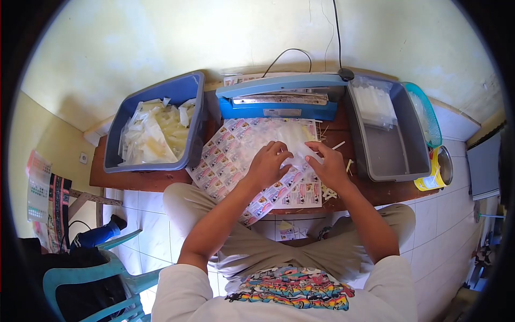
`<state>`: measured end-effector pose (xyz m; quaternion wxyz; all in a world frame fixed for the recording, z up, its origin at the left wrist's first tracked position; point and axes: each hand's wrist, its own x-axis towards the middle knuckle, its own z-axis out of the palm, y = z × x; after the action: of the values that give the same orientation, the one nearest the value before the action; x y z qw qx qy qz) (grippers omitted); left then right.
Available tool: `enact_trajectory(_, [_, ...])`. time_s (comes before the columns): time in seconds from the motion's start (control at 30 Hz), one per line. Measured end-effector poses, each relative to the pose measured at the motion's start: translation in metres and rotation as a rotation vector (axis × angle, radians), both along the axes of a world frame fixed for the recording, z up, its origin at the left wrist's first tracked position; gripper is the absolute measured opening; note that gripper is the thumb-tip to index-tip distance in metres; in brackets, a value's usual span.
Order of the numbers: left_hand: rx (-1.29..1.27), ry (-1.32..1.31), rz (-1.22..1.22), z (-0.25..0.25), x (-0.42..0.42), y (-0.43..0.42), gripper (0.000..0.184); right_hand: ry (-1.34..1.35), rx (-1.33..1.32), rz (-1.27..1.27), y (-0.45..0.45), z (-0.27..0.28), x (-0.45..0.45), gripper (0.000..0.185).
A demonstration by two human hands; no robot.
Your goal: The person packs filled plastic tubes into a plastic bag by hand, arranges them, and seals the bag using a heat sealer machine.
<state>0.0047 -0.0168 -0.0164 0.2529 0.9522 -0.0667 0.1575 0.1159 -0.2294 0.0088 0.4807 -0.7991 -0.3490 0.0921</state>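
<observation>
Clear plastic [292,135] lies on printed sheets [222,155] over the wooden table [145,180], straight ahead of the seated person, just toward twelve o'clock from the hands. The left hand [270,163] is half open, its fingers bent and its thumb apart, at the plastic's seven o'clock; whether it grips anything cannot be told. The right hand [328,163], at five o'clock, has its thumb and forefinger reaching in at the plastic's edge with a small gap between them; a firm hold cannot be made out.

At twelve o'clock stands a blue sealer [279,111], its arm raised a little above the base. Between nine and ten, a bin [199,107] holds a heap of yellowish plastic pieces. Between two and three, a second bin [394,155] has whitish packets [374,104] at its far end. Beyond it are a teal basket [432,121] and, at three, a yellow tin [433,177].
</observation>
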Motion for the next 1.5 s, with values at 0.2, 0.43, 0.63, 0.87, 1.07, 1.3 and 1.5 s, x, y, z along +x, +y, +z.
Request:
enact_trajectory(0.2, [-0.081,-0.139,0.045,0.004,0.019,-0.003,0.015,-0.003,-0.080,0.044,-0.013,0.022,-0.013,0.032])
enact_trajectory(0.43, [-0.261,-0.135,0.113,0.002,0.022,-0.008,0.010,-0.242,-0.056,0.196,-0.015,0.019,-0.015,0.039])
enact_trajectory(0.63, [-0.244,-0.225,0.077,0.009,0.022,-0.004,0.010,-0.301,-0.047,0.050,0.002,-0.004,-0.016,0.038])
enact_trajectory(0.87, [-0.113,-0.216,-0.016,0.002,0.018,-0.005,0.020,-0.408,-0.133,-0.186,0.015,-0.023,-0.004,0.035])
enact_trajectory(1.07, [-0.066,-0.131,0.060,-0.004,0.011,-0.008,0.031,-0.188,-0.150,-0.098,0.013,-0.032,0.000,0.044])
enact_trajectory(1.3, [-0.132,-0.144,0.054,-0.005,0.010,-0.004,0.024,-0.233,-0.108,0.029,0.003,-0.016,-0.007,0.062])
enact_trajectory(1.5, [-0.225,-0.193,-0.001,-0.005,0.008,-0.005,0.020,-0.178,-0.202,-0.026,0.001,-0.024,0.002,0.053])
